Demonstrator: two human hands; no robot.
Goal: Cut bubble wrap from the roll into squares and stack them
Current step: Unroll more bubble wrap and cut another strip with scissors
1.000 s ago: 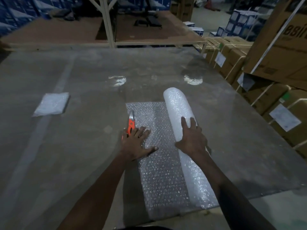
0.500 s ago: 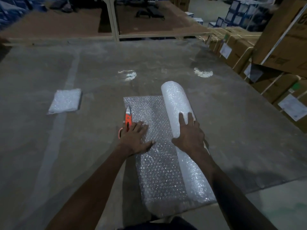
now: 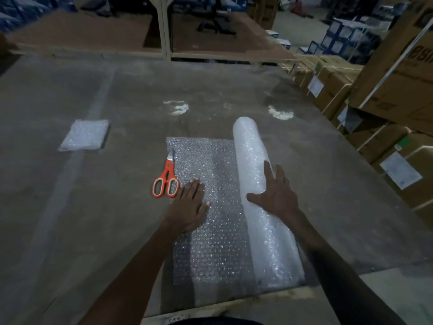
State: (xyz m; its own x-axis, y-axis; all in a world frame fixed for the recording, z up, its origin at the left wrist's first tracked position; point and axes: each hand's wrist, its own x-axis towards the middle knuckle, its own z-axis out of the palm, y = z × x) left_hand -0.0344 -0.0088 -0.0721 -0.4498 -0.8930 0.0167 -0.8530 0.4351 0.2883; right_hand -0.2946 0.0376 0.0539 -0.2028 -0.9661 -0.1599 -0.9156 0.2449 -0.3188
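Note:
A white bubble wrap roll (image 3: 251,156) lies lengthwise on the grey table (image 3: 117,219), with an unrolled sheet (image 3: 210,249) spread flat to its left. My right hand (image 3: 277,195) rests on the roll with straight fingers. My left hand (image 3: 189,207) presses flat on the sheet's left part. Orange-handled scissors (image 3: 166,178) lie shut at the sheet's left edge, just beyond my left fingertips and untouched. A stack of cut bubble wrap squares (image 3: 85,135) sits on the table at the far left.
Strapped cardboard boxes (image 3: 386,127) with paper labels line the table's right side. A wooden platform with a pale post (image 3: 164,29) stands behind the table. The table's near edge (image 3: 234,303) runs just below the sheet.
My left hand has drawn back toward me, off the scissors, which now lie fully in view. My right hand stays on the roll, and the roll has unrolled slightly to the right.

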